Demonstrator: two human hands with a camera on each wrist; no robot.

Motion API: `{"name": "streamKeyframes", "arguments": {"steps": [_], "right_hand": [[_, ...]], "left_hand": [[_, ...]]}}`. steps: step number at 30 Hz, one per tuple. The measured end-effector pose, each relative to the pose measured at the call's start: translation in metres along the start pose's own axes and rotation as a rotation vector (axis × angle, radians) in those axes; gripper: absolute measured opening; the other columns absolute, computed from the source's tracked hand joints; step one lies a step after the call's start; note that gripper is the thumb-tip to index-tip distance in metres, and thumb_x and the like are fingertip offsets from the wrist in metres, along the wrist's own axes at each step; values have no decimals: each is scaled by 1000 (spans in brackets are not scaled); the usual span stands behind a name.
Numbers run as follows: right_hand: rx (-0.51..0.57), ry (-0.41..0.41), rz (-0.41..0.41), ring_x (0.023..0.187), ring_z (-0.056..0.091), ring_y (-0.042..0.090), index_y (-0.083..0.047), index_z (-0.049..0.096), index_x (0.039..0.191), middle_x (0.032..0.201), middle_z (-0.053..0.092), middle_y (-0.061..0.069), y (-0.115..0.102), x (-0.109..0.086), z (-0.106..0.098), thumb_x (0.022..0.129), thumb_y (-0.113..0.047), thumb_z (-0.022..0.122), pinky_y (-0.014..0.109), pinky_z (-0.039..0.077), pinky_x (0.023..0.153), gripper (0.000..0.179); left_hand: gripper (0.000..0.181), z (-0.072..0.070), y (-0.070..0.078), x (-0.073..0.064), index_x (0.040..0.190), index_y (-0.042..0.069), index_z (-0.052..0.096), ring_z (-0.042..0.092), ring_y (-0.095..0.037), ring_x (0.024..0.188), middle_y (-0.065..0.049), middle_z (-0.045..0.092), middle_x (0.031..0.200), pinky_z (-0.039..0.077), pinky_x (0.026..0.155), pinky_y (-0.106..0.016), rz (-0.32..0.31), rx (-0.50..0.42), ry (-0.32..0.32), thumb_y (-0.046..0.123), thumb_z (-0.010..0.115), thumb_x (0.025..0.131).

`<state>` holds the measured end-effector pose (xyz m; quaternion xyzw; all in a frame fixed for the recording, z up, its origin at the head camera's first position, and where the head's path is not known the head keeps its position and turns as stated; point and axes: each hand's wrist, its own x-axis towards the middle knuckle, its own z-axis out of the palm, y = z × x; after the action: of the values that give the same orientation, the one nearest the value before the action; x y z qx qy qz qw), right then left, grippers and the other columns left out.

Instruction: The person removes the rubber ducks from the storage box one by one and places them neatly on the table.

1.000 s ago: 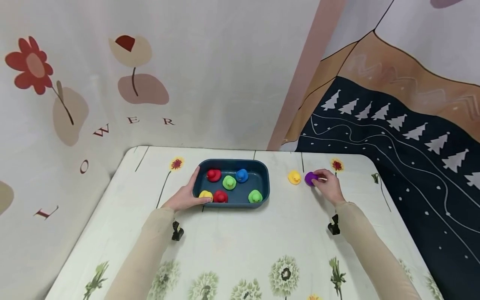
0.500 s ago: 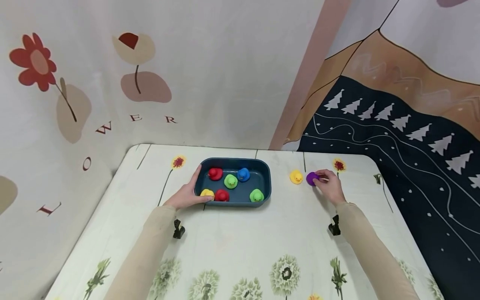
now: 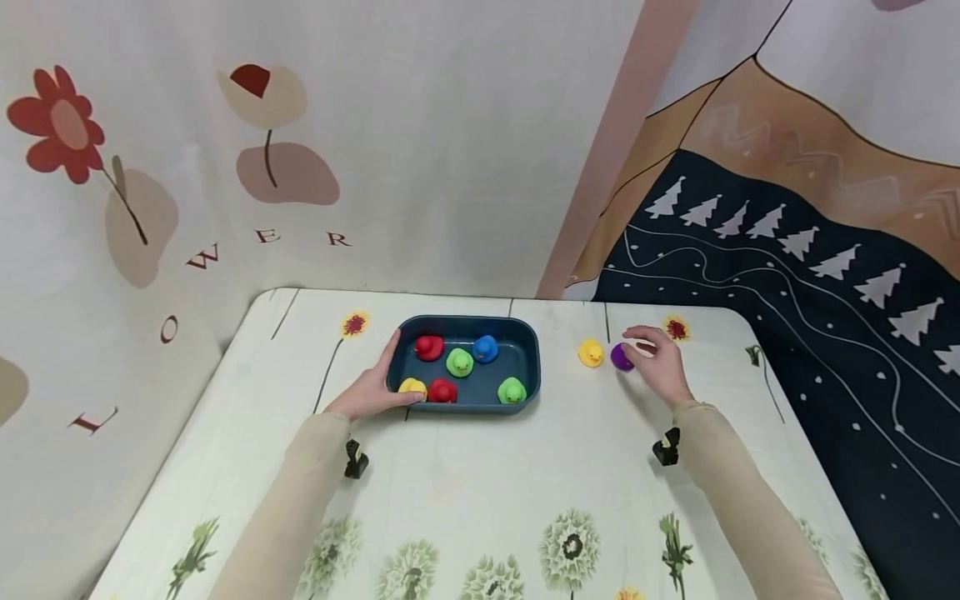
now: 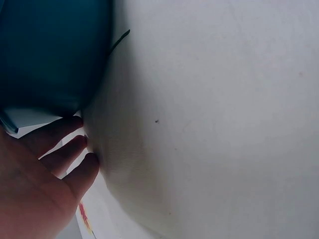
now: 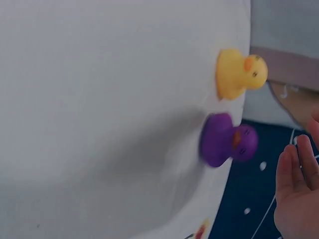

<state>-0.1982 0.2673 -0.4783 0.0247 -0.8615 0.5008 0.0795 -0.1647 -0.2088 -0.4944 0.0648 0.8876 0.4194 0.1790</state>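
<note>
A dark blue rectangular tray (image 3: 474, 408) lies on the table with several small rubber ducks inside, red, green, blue and yellow. My left hand (image 3: 365, 393) holds its left end, thumb over the front rim beside a yellow duck (image 3: 412, 387) and fingers along the side wall. In the left wrist view, the fingertips are right at the lower edge of the tray (image 4: 50, 55). Right of the tray, a purple rubber duck (image 5: 217, 141) stands upright on the table beside a yellow duck (image 5: 231, 74). My right hand (image 5: 299, 199) is just off the purple duck, fingers extended and holding nothing.
A white tablecloth (image 3: 487, 467) with printed flowers covers the table. Its far edge meets a light printed curtain (image 3: 435, 150), and a dark panel with trees (image 3: 795, 292) hangs beyond the right edge.
My right hand has let go of the purple duck, its fingers opening and lifting slightly away. The left hand and the tray stay in place.
</note>
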Motion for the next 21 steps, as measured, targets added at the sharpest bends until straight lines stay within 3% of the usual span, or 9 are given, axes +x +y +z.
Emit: {"name": "streamKeyframes", "arguments": {"steps": [4,7,11,14,18,21], "right_hand": [[38,-24,-26,113,52,32,9,64,111,122,55,21,-14,-3,7,90,0,65,45,43,99,22],[73,-52,-39,110,55,38,12,62,110,121,55,25,-37,-10,11,90,4,63,47,44,98,22],[103,-89,-42,112,54,39,11,63,111,121,55,25,-43,-14,21,89,4,64,51,42,99,22],[117,-103,-43,112,54,32,6,65,111,120,57,20,-30,-13,31,90,0,66,48,42,100,22],[161,-121,-93,108,54,34,10,64,109,115,58,24,-40,-21,40,88,5,65,48,44,97,21],[200,-132,-135,105,53,41,15,62,107,112,58,30,-54,-28,44,86,11,64,55,43,95,21]], "left_hand": [[114,0,0,-1,155,28,-12,30,-48,134,-29,22,153,32,102,-62,1,-1,1,46,75,82],[114,-1,-1,-1,155,28,-12,30,-48,133,-30,22,152,32,102,-62,5,0,0,46,74,82],[114,-1,-1,-2,154,28,-13,31,-48,133,-31,23,151,32,102,-62,1,2,-1,45,74,82],[114,-1,0,-2,154,29,-12,31,-48,133,-30,22,152,32,103,-62,-5,-1,-2,45,75,83],[114,-1,1,-1,154,29,-12,30,-48,134,-29,21,153,31,103,-62,2,-12,-2,43,75,83],[114,-2,1,-1,155,27,-12,30,-48,134,-29,21,153,31,103,-62,12,-13,-2,43,75,83]]}}
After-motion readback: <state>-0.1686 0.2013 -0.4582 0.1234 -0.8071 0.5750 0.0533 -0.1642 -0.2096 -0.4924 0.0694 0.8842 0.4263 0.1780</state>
